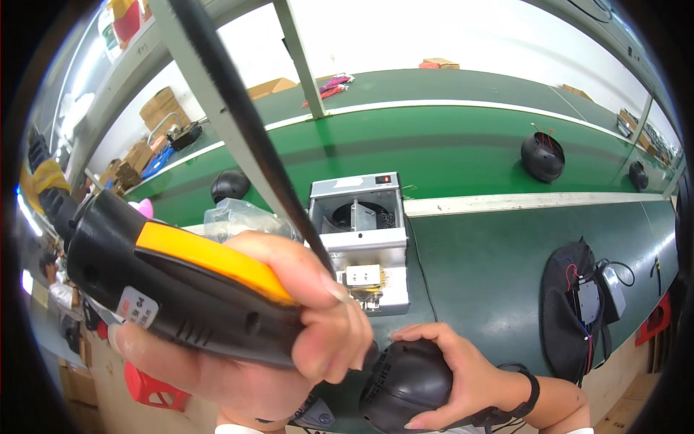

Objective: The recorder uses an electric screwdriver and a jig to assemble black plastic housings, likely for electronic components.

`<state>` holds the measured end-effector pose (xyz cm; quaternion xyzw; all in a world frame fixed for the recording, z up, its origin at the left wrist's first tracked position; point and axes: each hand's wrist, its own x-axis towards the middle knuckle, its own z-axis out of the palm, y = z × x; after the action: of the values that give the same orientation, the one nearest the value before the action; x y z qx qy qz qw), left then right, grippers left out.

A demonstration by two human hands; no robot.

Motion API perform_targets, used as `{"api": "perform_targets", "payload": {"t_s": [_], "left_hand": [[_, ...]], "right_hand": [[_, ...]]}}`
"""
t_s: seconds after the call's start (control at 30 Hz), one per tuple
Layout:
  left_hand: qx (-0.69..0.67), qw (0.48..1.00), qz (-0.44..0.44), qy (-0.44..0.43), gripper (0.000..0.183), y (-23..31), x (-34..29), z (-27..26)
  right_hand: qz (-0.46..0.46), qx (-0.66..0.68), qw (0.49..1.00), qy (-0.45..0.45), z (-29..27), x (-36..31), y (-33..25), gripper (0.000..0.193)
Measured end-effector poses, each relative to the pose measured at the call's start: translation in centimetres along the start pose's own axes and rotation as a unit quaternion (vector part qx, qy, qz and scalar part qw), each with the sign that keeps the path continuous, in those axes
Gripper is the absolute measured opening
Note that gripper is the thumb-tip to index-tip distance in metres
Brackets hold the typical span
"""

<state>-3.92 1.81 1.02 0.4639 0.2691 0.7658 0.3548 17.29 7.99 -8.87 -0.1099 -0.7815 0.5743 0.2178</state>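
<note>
Close to the camera, my left hand (253, 362) is wrapped round a black electric screwdriver (195, 304) with a long yellow lever; its tip cannot be made out. My right hand (463, 372), a black band at its wrist, grips a rounded black plastic housing (408, 383) with slots along its left side. The housing is over the near edge of the bench. Beyond the hands stands a grey metal machine (354, 184) with a red switch and an open bin, perhaps a screw feeder. A dark rod or cord (238, 108) slants from above down behind my left fingers.
A clear plastic bag (246, 217) lies left of the machine. Black round shells (542, 158) sit on the green belt (448, 145) behind. At right on the bench (477, 267) is a black mesh part (567, 311) with wires. A red stool (155, 387) stands below left.
</note>
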Motion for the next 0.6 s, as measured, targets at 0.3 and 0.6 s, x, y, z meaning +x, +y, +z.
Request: {"api": "perform_targets", "payload": {"t_s": [0.3,0.6], "left_hand": [[-0.003,0.998,-0.045,0.052,0.094,-0.4,-0.7,1.2],[0.077,0.991,-0.084,0.063,0.100,-1.7,-1.0,2.1]], "right_hand": [[0.039,-0.004,0.999,0.025,0.5,0.0,-0.1,0.104],[0.012,0.018,1.000,0.017,0.6,-0.4,0.0,0.109]]}}
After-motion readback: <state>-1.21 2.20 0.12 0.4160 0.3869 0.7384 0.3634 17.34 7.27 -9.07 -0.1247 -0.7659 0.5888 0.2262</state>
